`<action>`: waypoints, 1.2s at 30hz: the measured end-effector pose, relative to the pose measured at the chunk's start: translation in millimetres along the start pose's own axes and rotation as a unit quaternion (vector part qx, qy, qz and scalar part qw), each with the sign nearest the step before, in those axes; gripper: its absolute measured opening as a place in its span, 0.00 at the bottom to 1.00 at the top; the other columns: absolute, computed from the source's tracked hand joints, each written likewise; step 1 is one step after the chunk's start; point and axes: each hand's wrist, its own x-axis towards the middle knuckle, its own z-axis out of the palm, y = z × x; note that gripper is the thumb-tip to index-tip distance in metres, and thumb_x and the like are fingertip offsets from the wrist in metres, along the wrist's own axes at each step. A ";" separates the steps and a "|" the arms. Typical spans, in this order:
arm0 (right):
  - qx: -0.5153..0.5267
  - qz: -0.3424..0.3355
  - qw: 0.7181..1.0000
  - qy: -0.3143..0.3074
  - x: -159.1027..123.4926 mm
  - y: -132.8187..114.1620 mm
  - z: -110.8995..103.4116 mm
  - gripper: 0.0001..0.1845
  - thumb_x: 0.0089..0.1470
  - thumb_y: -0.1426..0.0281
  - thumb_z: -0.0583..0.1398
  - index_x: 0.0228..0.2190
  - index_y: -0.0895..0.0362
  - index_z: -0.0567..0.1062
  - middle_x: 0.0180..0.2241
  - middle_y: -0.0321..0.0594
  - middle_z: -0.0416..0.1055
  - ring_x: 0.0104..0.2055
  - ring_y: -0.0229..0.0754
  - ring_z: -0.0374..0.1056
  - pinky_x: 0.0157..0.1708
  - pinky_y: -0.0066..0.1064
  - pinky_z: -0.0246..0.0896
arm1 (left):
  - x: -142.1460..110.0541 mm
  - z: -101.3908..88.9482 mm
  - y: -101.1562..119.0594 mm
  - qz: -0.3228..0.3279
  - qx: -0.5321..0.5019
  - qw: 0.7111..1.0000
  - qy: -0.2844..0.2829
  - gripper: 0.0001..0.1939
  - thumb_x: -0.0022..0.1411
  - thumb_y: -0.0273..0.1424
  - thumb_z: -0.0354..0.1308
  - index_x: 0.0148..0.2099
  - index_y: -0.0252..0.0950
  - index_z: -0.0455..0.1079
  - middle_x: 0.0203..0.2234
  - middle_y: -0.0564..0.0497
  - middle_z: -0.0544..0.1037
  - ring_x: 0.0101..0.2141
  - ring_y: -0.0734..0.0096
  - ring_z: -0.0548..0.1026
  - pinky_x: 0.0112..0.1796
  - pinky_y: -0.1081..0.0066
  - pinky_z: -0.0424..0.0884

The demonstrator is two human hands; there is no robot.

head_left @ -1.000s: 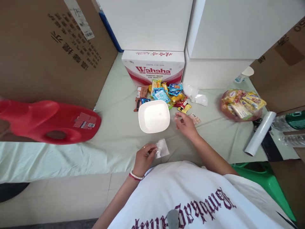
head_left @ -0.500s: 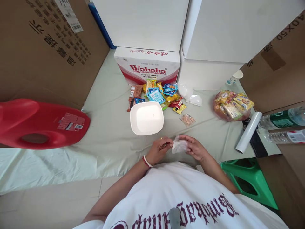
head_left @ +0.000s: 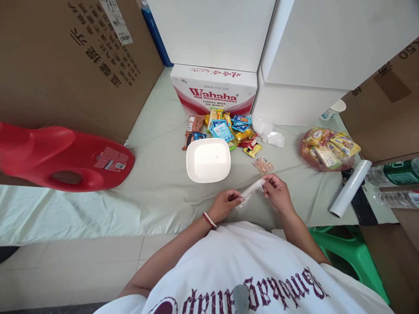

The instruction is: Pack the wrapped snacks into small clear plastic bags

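Observation:
Between my two hands a thin, see-through plastic bag point(head_left: 250, 192) is stretched on a slant, low over the table's near edge. My left hand point(head_left: 225, 204) pinches its lower left end, and my right hand point(head_left: 276, 192) pinches the upper right end. Just beyond my right hand lies a small clear packet with pinkish contents point(head_left: 263, 165). A white plastic tub point(head_left: 208, 161) stands ahead of my left hand; what shows of its inside is bare. Behind the tub is a pile of wrapped snacks point(head_left: 222, 131) in blue, yellow, red and brown.
Crumpled clear bags point(head_left: 262, 127) lie beside the pile, before the Wahaha carton point(head_left: 214, 92). At left lies a red jug point(head_left: 65, 157). On the right are a bowl of snacks point(head_left: 330, 148), a white roll point(head_left: 350, 188), plastic bottles point(head_left: 397, 172) and a green stool point(head_left: 353, 257).
My right hand has moved up and away from my left, pulling the bag into a slanted strip. The whole view has shifted slightly, so the table things appear further right.

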 end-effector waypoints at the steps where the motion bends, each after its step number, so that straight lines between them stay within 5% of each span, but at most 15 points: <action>1: -0.009 -0.011 1.000 0.019 0.4 -1.1 -3.2 0.19 0.52 0.53 0.66 0.37 0.52 0.71 0.25 0.31 0.64 0.25 0.36 0.61 0.24 0.28 0.60 | -0.4 -0.5 -0.3 0.007 0.001 1.000 0.014 0.19 0.52 0.45 0.70 0.31 0.34 0.72 0.23 0.54 0.73 0.26 0.75 0.66 0.31 0.72 0.62; 5: -0.050 0.018 0.998 -0.019 -11.1 0.4 -0.7 0.21 0.57 0.47 0.61 0.33 0.52 0.70 0.25 0.34 0.67 0.26 0.39 0.64 0.25 0.31 0.63 | -4.1 1.0 1.6 0.056 0.055 0.993 0.087 0.17 0.52 0.41 0.70 0.29 0.36 0.69 0.20 0.57 0.69 0.23 0.77 0.62 0.27 0.74 0.58; 8: -0.013 0.058 0.991 -0.117 -22.8 6.9 17.6 0.21 0.53 0.48 0.65 0.35 0.53 0.73 0.30 0.37 0.71 0.31 0.41 0.68 0.29 0.31 0.65 | -6.6 5.7 3.8 0.087 0.081 0.991 0.053 0.13 0.54 0.39 0.69 0.31 0.36 0.72 0.22 0.55 0.71 0.25 0.76 0.65 0.28 0.73 0.61; 14: 0.055 0.085 0.989 -0.108 -21.3 14.6 37.2 0.21 0.47 0.51 0.70 0.29 0.55 0.76 0.24 0.32 0.69 0.27 0.37 0.63 0.31 0.31 0.61 | -7.8 5.2 3.4 0.052 -0.029 0.998 0.010 0.18 0.58 0.46 0.65 0.37 0.35 0.74 0.26 0.52 0.75 0.26 0.73 0.69 0.31 0.71 0.68; 23: 0.036 0.120 0.985 -0.122 -18.1 14.8 11.1 0.24 0.44 0.48 0.71 0.27 0.56 0.75 0.21 0.30 0.63 0.23 0.34 0.56 0.22 0.27 0.53 | -7.2 -4.8 1.5 0.042 -0.075 0.992 0.090 0.19 0.57 0.47 0.66 0.36 0.36 0.70 0.25 0.56 0.72 0.24 0.78 0.65 0.29 0.73 0.63; 31: 0.012 0.101 0.984 -0.147 -22.6 11.0 3.1 0.25 0.48 0.46 0.68 0.28 0.55 0.72 0.21 0.28 0.61 0.22 0.33 0.54 0.23 0.28 0.52 | -5.9 1.5 -1.8 0.012 0.002 1.000 0.022 0.19 0.52 0.45 0.69 0.35 0.35 0.71 0.23 0.57 0.69 0.25 0.77 0.64 0.28 0.74 0.60; 36: -0.027 0.081 0.990 -0.112 -24.7 18.2 -33.7 0.24 0.50 0.47 0.67 0.28 0.56 0.72 0.21 0.28 0.61 0.22 0.33 0.54 0.24 0.28 0.50 | -7.3 -13.2 -5.7 0.013 -0.186 0.978 0.094 0.20 0.52 0.43 0.71 0.35 0.37 0.67 0.26 0.57 0.72 0.28 0.77 0.71 0.32 0.73 0.68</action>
